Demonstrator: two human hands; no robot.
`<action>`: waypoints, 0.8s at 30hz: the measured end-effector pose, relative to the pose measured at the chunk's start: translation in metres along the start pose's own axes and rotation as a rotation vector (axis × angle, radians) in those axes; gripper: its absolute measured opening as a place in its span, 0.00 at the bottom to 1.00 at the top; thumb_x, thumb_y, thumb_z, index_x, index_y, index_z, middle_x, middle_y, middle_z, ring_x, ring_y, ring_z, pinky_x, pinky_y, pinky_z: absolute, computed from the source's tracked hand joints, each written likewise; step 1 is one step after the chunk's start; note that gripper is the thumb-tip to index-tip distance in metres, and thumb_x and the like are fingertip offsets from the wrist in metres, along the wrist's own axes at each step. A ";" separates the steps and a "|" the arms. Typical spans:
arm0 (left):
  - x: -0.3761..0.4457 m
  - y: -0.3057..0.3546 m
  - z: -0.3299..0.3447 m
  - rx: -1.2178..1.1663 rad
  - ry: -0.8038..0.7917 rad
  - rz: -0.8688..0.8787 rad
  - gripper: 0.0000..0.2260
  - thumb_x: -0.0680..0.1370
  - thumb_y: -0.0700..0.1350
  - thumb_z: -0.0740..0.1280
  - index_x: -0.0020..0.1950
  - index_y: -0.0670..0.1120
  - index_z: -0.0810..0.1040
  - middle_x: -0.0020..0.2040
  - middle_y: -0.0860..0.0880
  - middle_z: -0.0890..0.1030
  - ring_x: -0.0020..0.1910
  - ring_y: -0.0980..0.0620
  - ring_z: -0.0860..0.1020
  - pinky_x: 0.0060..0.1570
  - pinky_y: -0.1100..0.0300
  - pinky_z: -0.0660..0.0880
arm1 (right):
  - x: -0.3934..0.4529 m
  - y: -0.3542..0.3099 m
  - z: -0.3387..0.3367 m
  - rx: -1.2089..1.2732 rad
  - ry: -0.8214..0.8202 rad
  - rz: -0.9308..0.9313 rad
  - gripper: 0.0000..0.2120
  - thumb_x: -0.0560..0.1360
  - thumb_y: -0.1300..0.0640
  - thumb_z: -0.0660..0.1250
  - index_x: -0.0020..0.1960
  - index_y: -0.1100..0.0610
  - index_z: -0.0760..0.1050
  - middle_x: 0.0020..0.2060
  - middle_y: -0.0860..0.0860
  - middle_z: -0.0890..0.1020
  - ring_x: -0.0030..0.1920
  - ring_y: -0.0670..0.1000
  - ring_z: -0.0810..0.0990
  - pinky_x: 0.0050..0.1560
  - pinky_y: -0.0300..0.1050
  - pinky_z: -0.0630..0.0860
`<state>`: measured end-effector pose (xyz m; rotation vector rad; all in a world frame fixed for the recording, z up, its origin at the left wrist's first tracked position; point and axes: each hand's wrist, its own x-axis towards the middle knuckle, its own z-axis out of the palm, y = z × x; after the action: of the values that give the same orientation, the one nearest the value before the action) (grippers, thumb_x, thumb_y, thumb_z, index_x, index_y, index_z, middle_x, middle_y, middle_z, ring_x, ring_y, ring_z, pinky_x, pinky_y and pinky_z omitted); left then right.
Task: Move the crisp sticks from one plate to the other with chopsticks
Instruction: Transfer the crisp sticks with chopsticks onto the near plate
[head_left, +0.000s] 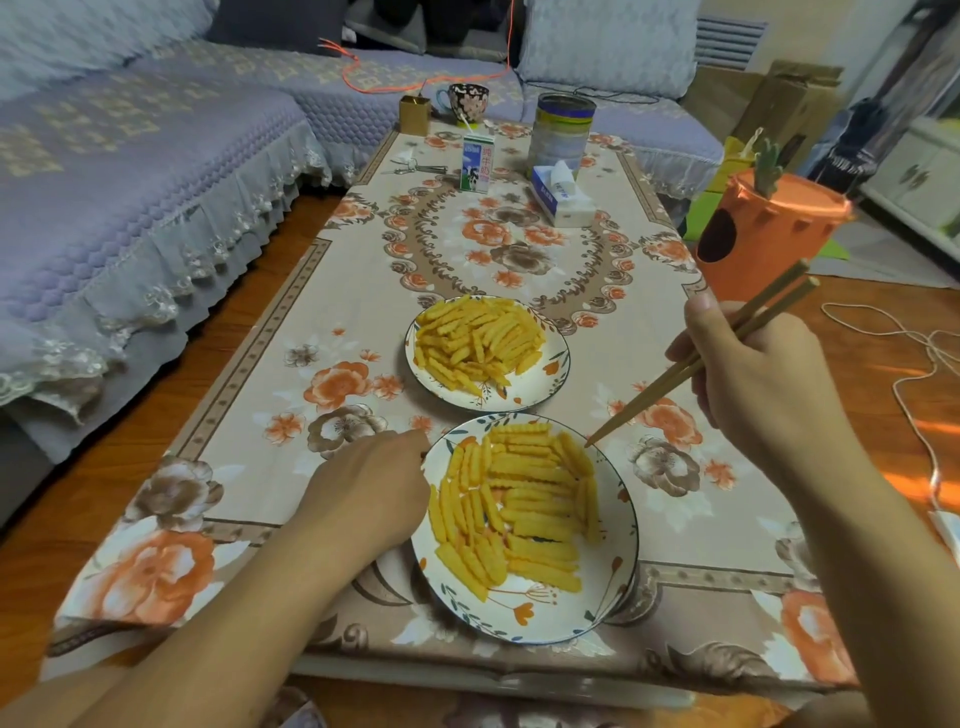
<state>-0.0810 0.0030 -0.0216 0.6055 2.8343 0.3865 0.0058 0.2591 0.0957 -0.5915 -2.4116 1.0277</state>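
Now, right hand (763, 379): grips chopsticks (696, 364), tips at near plate (519, 618) rim.
Left hand (371, 486): fingers curled, touching near plate's left edge; grip unclear.
Crisp sticks (519, 509): on both plates.

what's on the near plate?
Crisp sticks lie mostly in flat rows on the near plate; floral rim shows. Chopsticks tips sit at its far-right edge. Plate centre is covered.

Through the head camera I see both my forearms bare from wrist to frame edge, no sleeves showing. My left hand (371, 486) wears no ring, watch or band that I can make out. My right hand (756, 376) is equally unadorned, with a short, plain thumbnail showing.
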 end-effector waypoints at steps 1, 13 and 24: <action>0.000 0.000 0.000 0.000 0.002 -0.001 0.14 0.79 0.41 0.57 0.59 0.53 0.77 0.50 0.49 0.80 0.45 0.44 0.77 0.35 0.54 0.71 | 0.000 0.000 0.001 0.003 0.000 -0.003 0.24 0.85 0.46 0.57 0.38 0.56 0.80 0.30 0.51 0.78 0.31 0.53 0.76 0.39 0.57 0.76; -0.001 0.000 0.000 -0.017 -0.006 -0.012 0.14 0.80 0.41 0.56 0.60 0.51 0.77 0.49 0.49 0.78 0.45 0.43 0.76 0.36 0.54 0.69 | 0.003 0.001 0.011 0.168 0.062 -0.075 0.22 0.86 0.48 0.58 0.41 0.58 0.81 0.29 0.53 0.77 0.28 0.50 0.75 0.32 0.48 0.74; -0.002 0.002 -0.005 -0.027 -0.019 -0.041 0.15 0.80 0.42 0.57 0.61 0.52 0.78 0.56 0.49 0.81 0.51 0.44 0.78 0.41 0.52 0.75 | 0.010 0.006 0.097 0.257 -0.171 -0.200 0.19 0.86 0.50 0.59 0.45 0.60 0.80 0.26 0.47 0.78 0.26 0.44 0.77 0.32 0.39 0.71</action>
<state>-0.0795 0.0026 -0.0154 0.5415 2.8136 0.4094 -0.0551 0.2147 0.0329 -0.1762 -2.3685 1.3160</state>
